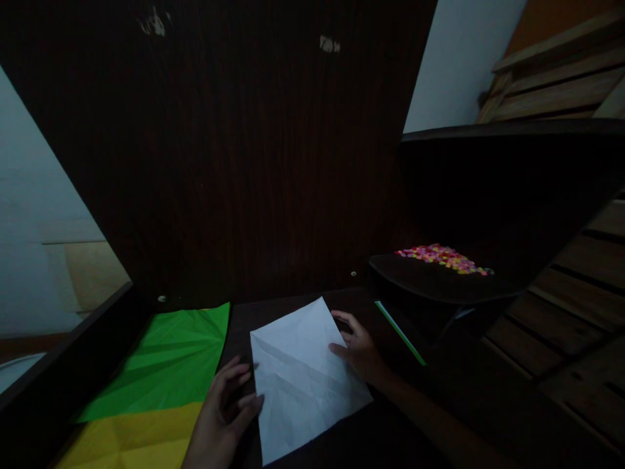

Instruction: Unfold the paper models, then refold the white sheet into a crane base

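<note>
A creased white sheet of paper [305, 384] lies at a slant on the dark wooden surface between my hands. My left hand [227, 410] is at its left edge, fingers loosely curved and apart, with the thumb tip touching the margin. At the upper right edge, my right hand [359, 348] has its thumb over the paper and its fingers along or behind the edge, so the sheet is pinched there. Left of my left hand is a green sheet [170, 358] with fold lines, and below it a yellow sheet [141, 436].
A dark upright wooden panel [273, 150] rises behind the surface. Right of it, a curved dark shelf [439, 283] carries many small pink, red and yellow pieces [444, 257]. A thin green-and-white strip [401, 333] lies beneath. Wooden slats [576, 286] stand at far right.
</note>
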Demonstrator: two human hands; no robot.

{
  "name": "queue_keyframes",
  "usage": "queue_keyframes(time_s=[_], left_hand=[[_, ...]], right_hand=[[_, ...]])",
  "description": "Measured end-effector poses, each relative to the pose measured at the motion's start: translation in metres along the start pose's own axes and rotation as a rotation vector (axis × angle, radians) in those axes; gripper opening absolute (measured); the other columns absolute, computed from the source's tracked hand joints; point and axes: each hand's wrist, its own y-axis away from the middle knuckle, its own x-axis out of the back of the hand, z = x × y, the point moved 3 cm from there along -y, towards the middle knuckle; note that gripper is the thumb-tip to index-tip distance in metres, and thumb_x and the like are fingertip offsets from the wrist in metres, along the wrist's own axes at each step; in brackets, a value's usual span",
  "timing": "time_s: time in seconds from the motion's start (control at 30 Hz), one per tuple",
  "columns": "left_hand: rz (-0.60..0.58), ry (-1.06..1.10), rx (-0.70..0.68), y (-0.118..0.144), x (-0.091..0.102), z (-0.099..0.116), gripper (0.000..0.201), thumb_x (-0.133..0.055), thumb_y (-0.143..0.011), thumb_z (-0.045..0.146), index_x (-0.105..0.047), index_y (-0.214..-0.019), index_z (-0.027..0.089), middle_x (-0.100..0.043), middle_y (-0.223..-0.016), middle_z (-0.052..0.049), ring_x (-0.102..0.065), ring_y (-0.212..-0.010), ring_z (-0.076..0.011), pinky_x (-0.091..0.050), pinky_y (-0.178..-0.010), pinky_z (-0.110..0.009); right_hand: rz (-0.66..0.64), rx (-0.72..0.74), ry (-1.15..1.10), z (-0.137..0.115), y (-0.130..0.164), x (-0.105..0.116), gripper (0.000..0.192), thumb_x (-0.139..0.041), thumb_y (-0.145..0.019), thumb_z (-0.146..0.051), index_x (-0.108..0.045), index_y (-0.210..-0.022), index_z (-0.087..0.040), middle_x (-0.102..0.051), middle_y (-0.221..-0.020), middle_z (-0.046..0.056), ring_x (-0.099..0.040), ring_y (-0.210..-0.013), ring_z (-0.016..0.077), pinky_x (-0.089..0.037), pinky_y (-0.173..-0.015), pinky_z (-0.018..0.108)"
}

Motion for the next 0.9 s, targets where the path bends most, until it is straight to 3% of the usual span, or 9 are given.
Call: queue_keyframes(time_s=[0.1,0.3,0.43,0.53,0.7,0.9], left_hand=[[0.005,0.029,0.070,-0.002,0.001,0.005,0.059,-0.080,-0.060,0.054,-0.063,-0.103,0.018,-0.047,-0.142,-0.018,-0.061,-0.117,-0.0352,-0.058,-0.088,-0.041],[-0.010,0.006,-0.033,0.003,-0.002,0.011,0.051,-0.075,-0.067,0.054,-0.067,-0.105,0.020,-0.048,-0.143,-0.014,-0.051,-0.129,-0.0357,-0.054,-0.096,-0.043],[-0.028,0.022,-0.013,0.005,-0.004,0.014,0.052,-0.075,-0.069,0.052,-0.065,-0.110,0.022,-0.049,-0.144,-0.013,-0.051,-0.129,-0.0364,-0.052,-0.097,-0.045],[-0.052,0.079,0.019,0.006,-0.005,0.017,0.058,-0.078,-0.069,0.048,-0.060,-0.118,0.023,-0.055,-0.138,-0.013,-0.058,-0.120,-0.0352,-0.055,-0.093,-0.044],[-0.091,0.213,0.021,0.008,-0.007,0.023,0.079,-0.078,-0.072,0.046,-0.039,-0.138,0.028,-0.053,-0.140,-0.014,-0.070,-0.097,-0.0268,-0.060,-0.082,-0.038],[0.033,0.036,-0.040,0.009,0.004,0.034,0.065,-0.075,-0.070,0.051,-0.058,-0.126,0.023,-0.065,-0.126,-0.010,-0.064,-0.110,-0.0284,-0.057,-0.086,-0.034]], right_hand=[[0.028,0.033,-0.057,-0.003,-0.001,0.000,0.063,-0.079,-0.062,-0.031,-0.052,-0.118,-0.024,-0.056,-0.133,0.013,-0.067,-0.103,0.0299,-0.055,-0.085,0.043],[0.030,0.042,-0.140,-0.006,0.000,0.000,0.065,-0.085,-0.058,-0.036,-0.058,-0.115,-0.022,-0.062,-0.126,0.015,-0.063,-0.110,0.0321,-0.049,-0.095,0.047],[0.009,0.025,-0.181,-0.008,0.004,-0.001,0.063,-0.086,-0.057,-0.035,-0.059,-0.113,-0.023,-0.065,-0.121,0.013,-0.063,-0.111,0.0311,-0.048,-0.095,0.046],[0.003,0.010,-0.211,-0.010,0.007,-0.001,0.064,-0.086,-0.059,-0.032,-0.057,-0.116,-0.024,-0.066,-0.120,0.012,-0.063,-0.109,0.0293,-0.049,-0.094,0.044],[0.044,-0.023,-0.244,-0.009,0.009,-0.002,0.077,-0.087,-0.057,-0.029,-0.050,-0.125,-0.026,-0.069,-0.110,0.010,-0.066,-0.104,0.0297,-0.051,-0.091,0.044],[0.065,-0.085,-0.267,-0.007,0.014,-0.013,0.080,-0.085,-0.061,-0.027,-0.044,-0.130,-0.027,-0.072,-0.107,0.009,-0.069,-0.098,0.0287,-0.052,-0.089,0.045]])
